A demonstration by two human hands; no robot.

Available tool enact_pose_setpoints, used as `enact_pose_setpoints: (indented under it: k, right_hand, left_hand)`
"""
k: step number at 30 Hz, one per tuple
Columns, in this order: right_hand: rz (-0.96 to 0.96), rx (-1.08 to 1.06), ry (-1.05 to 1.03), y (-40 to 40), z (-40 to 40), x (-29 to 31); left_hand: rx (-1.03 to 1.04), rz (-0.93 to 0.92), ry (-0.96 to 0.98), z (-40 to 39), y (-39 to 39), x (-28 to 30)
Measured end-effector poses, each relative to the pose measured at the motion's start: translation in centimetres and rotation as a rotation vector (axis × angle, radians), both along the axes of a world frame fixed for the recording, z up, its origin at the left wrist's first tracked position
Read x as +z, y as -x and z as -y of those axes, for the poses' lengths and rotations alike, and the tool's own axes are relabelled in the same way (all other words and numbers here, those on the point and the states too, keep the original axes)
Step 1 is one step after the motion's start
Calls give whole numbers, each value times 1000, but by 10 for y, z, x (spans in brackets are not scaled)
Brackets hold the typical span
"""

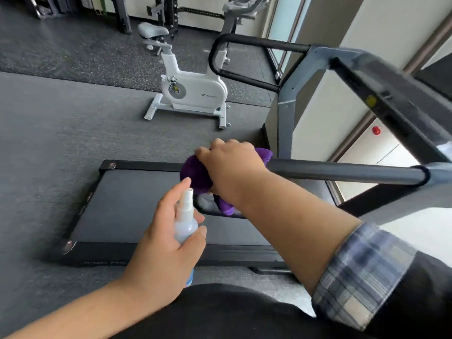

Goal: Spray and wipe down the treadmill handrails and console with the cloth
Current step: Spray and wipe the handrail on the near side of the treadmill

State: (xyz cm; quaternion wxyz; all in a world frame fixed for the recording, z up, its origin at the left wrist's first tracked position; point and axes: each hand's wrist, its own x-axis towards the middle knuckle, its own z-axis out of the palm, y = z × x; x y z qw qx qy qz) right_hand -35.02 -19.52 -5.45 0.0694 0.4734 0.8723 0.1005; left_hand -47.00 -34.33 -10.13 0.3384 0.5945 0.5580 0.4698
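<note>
We stand in a gym with dark speckled rubber flooring [61, 118], a white exercise bike [193, 86] parked at about twelve o'clock and weight racks along the far wall behind it. The treadmill [288, 113] fills the right half of our view, its belt deck [127, 204] stretching out to the left below our hands and its console [381, 101] rising at two o'clock, blurred. Our right hand [232, 165] clenches a purple cloth [195, 174] around the end of the near handrail [342, 171], with the cloth bunched over the bend where the rail curves downward. The checked sleeve [362, 272] is rolled back on that arm. At six o'clock from the cloth, our left hand [166, 241] grips a small clear spray bottle [186, 221], the index finger resting on its white nozzle, which sits just beside the cloth. The far handrail [256, 42] loops at one o'clock.
</note>
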Motion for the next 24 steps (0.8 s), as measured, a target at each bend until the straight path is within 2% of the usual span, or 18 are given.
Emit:
enact_pose_setpoints:
  k: [7,10,24]
  right_hand:
    - [-228,-28,-23,-42,-6,-10]
    - [-270,-65,0,-71,-7,-8]
    - [-205,-316,20,-329,-11,10]
  left_hand:
    - [-78,-26,34,-11,-38,6]
    - [-82,-46,45,-15,-56,8]
    - [-126,-63,48,-29,-200,22]
